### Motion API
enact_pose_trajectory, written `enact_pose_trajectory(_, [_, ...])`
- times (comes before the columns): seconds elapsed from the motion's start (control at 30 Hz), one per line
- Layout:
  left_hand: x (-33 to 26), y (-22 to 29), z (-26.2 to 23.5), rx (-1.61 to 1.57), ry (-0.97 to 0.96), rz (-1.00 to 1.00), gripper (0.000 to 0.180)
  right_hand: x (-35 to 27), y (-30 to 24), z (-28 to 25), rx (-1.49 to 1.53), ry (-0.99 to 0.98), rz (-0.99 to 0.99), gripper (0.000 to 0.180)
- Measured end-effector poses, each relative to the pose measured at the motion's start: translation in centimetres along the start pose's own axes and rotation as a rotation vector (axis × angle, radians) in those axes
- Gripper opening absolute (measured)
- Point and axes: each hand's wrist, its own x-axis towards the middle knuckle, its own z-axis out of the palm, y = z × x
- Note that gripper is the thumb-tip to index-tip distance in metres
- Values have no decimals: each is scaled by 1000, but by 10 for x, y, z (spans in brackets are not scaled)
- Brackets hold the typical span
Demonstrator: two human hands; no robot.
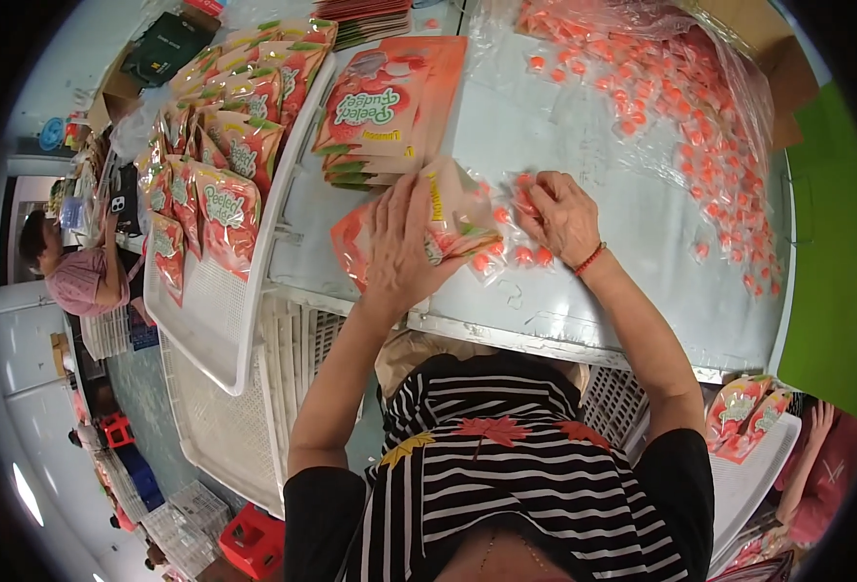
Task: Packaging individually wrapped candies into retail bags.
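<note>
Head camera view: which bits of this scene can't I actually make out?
All in the head view:
Part of the pouch: covered by the left hand.
What the right hand pinches, if anything: hidden by the hand itself.
The person in red at right: partly lost at the dark lens rim.

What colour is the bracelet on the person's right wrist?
The bracelet is red, seen best in the head view.
</note>
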Motion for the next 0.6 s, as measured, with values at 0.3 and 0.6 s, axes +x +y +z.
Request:
enact_pose_trajectory(0.3, [9,-6,4,-10,-8,113,96,42,-30,-40,63,-120,-159,23])
enact_pose_trajectory(0.6, [14,4,1,-99,-42,149,95,79,-60,-57,476,-382,358,15])
